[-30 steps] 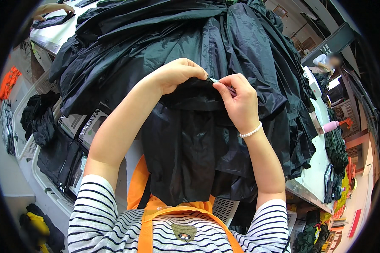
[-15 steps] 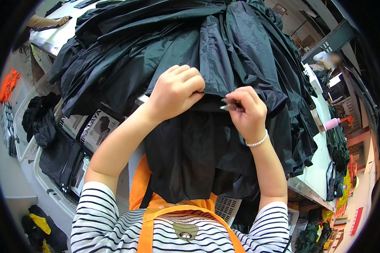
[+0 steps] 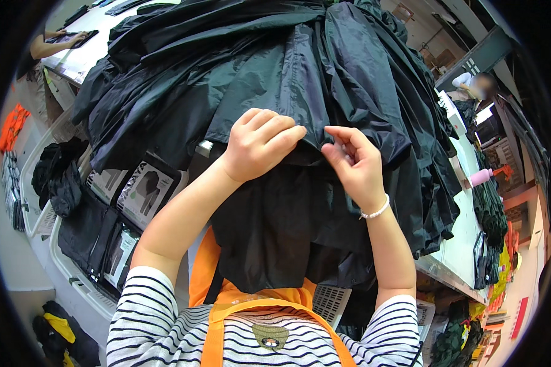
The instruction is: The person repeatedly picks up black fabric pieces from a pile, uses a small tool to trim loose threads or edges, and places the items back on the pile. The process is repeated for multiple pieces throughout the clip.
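Dark, glossy black garments [image 3: 251, 79] are heaped before me, hanging down over my lap. My left hand [image 3: 260, 144] is closed, its thumb and forefinger pinching the hem edge of the upper garment. Just right of it, my right hand [image 3: 356, 162] is at the same hem, with thumb and forefinger parted and the other fingers curled. Something small and dark sits within those curled fingers, mostly hidden; thread snips showed there a moment earlier. Beneath the hem, a lower black layer [image 3: 263, 226] drapes toward my orange apron [image 3: 205, 266].
White baskets [image 3: 82, 278] at the left hold black clothes and printed packages [image 3: 146, 192]. A co-worker's hands [image 3: 73, 40] handle a dark flat piece on the far-left white table [image 3: 67, 61]. On the right stand a white table [image 3: 450, 260] and a pink bottle [image 3: 480, 177]; another person sits beyond.
The metal snip tips that showed at my right fingertips are out of sight. My right thumb and forefinger have parted, and my left hand has shifted slightly right along the hem.
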Available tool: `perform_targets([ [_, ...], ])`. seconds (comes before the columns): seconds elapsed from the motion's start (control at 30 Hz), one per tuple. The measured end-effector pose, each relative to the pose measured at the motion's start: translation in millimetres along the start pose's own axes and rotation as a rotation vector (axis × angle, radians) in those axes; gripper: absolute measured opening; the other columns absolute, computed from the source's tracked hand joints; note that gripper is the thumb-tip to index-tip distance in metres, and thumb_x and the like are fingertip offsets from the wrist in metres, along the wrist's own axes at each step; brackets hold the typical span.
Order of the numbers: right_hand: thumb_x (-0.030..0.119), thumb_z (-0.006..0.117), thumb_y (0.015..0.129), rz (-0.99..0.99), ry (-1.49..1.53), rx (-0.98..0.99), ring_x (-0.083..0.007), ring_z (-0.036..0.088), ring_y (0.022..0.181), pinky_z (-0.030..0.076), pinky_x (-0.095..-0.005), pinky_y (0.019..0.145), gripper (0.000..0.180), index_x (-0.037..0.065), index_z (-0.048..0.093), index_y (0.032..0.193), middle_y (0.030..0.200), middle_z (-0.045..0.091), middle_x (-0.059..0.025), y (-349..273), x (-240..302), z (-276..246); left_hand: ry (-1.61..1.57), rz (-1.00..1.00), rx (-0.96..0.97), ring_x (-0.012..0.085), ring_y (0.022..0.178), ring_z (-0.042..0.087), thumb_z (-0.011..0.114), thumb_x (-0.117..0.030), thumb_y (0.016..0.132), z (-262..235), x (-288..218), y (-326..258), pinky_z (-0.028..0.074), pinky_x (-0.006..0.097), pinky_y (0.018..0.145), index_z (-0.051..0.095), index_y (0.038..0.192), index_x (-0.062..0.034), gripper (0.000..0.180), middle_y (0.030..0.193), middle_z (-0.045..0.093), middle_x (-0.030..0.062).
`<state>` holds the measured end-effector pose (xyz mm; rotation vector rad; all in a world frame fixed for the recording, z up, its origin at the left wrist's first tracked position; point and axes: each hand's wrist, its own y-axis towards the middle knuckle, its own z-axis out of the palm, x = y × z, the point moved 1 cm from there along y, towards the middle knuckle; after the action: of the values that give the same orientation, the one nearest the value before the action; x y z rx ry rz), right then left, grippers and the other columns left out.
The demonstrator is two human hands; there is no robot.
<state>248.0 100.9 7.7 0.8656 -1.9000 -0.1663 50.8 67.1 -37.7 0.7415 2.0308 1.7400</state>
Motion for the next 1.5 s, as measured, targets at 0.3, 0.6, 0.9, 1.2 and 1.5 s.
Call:
perform_targets([
  [0.3,0.006,0.074,0.08,0.103,-0.004,0.168,-0.0042,0.047,0.063,0.042,-0.0218,0.059,0.015,-0.001,0.065,0.09,0.074,0.059,0.0008,20,0,5,-0.056,-0.023,0.005,0.0217,0.07,0.06,0.079,-0.006,0.057,0,-2,-2,0.046,0.033,0.064,0.063,0.082,-0.008,0.03,0.08,0.063,0.0042],
  [0.6,0.016,0.069,0.088,0.003,0.053,0.12,-0.0107,0.052,0.071,0.046,-0.0244,0.066,0.026,0.0,0.053,0.101,0.082,0.055,-0.0064,13,10,6,-0.056,-0.075,-0.028,0.0219,0.067,0.06,0.081,-0.005,0.056,-1,-1,-6,0.045,0.033,0.063,0.06,0.076,-0.0083,0.03,0.079,0.064,0.0041],
  [0.9,0.009,0.069,0.085,-0.042,-0.057,0.146,-0.01,0.054,0.069,0.047,-0.0238,0.063,0.018,-0.001,0.056,0.092,0.081,0.058,-0.0065,9,9,6,-0.014,-0.041,-0.069,0.0191,0.066,0.059,0.082,-0.006,0.056,0,-2,1,0.043,0.031,0.063,0.059,0.075,-0.0097,0.029,0.078,0.064,0.002],
  [1.2,0.008,0.07,0.085,0.009,-0.014,0.18,-0.0088,0.054,0.065,0.046,-0.0237,0.061,0.017,-0.002,0.057,0.089,0.077,0.061,-0.0061,15,9,4,0.009,-0.004,-0.06,0.0186,0.067,0.059,0.081,-0.007,0.057,0,-3,3,0.043,0.031,0.064,0.059,0.075,-0.0102,0.029,0.077,0.063,0.0012],
  [1.5,0.021,0.075,0.083,-0.009,0.001,0.096,-0.0041,0.048,0.065,0.042,-0.0195,0.059,0.033,-0.001,0.061,0.104,0.084,0.063,-0.0016,37,29,6,-0.065,-0.014,-0.044,0.0184,0.073,0.062,0.071,-0.012,0.066,19,-18,-1,0.048,0.034,0.065,0.062,0.078,-0.0098,0.015,0.079,0.063,0.0013],
])
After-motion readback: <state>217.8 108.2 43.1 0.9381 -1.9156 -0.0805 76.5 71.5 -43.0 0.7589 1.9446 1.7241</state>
